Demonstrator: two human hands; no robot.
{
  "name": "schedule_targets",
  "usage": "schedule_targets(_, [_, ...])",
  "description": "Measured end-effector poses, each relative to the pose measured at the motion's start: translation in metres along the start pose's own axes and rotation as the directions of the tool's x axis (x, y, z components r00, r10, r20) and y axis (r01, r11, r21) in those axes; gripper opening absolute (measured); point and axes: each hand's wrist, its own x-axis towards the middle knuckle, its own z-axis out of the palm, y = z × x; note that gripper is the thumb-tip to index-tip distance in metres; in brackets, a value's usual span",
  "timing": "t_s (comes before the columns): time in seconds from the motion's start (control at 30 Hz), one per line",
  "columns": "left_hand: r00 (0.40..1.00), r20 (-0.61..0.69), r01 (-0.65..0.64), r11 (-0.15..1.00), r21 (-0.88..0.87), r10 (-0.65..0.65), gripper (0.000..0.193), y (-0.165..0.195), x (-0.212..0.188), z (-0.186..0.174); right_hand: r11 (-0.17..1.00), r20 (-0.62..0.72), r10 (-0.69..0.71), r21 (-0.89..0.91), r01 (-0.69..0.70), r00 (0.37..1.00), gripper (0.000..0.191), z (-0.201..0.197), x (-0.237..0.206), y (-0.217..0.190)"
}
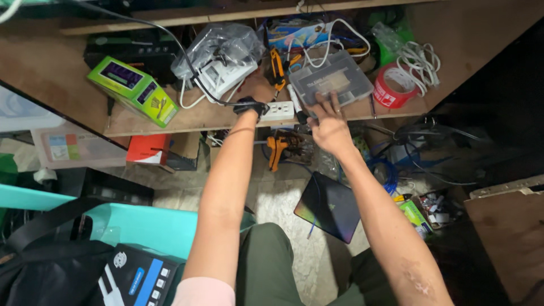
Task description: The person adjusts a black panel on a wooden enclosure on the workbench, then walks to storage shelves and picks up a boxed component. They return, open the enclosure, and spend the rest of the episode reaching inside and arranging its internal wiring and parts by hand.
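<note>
While I watch from the head camera, the work in hand looks like drawing the clear plastic organizer box (331, 82) toward the counter (51, 68) edge. Going left to right: a green carton (133, 90) lies at nine o'clock of the left hand (256, 90), which reaches over a white power strip (277, 110) toward the bagged cables (218, 48) at its eleven o'clock; its fingers are hidden, so I cannot tell how far they are closed or whether they hold anything. The right hand (328, 122) is spread open, fingertips (326, 101) resting on the box's near edge, gripping nothing. A red tape roll (394, 88) sits at three o'clock of the box. To do it well, I judge: press flat and slide slowly, clear of the orange-handled pliers (276, 68).
</note>
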Motion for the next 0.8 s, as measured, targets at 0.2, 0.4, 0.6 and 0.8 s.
schedule_targets(0.2, [0.995,-0.092,0.029,0.988,-0.155,-0.043,0.042,-0.019,-0.013,-0.021,0.999,-0.001,-0.029,0.025,0.029,1.0,0.038,-0.009,0.001,-0.013])
schedule_targets(0.4, [0.989,-0.148,-0.024,0.971,-0.239,-0.012,0.033,-0.037,-0.048,-0.053,1.0,0.035,-0.004,0.022,0.003,0.999,0.053,-0.047,0.014,-0.051])
schedule_targets(0.6, [0.992,-0.102,0.068,0.994,-0.085,-0.076,0.036,-0.024,-0.082,-0.109,0.993,0.01,0.109,0.039,-0.109,0.994,0.052,-0.083,0.027,-0.114])
schedule_targets(0.8, [0.92,-0.075,0.327,0.86,-0.393,-0.384,0.042,-0.021,-0.132,-0.158,0.842,0.272,0.355,0.324,-0.432,0.895,0.048,-0.096,0.027,-0.163])
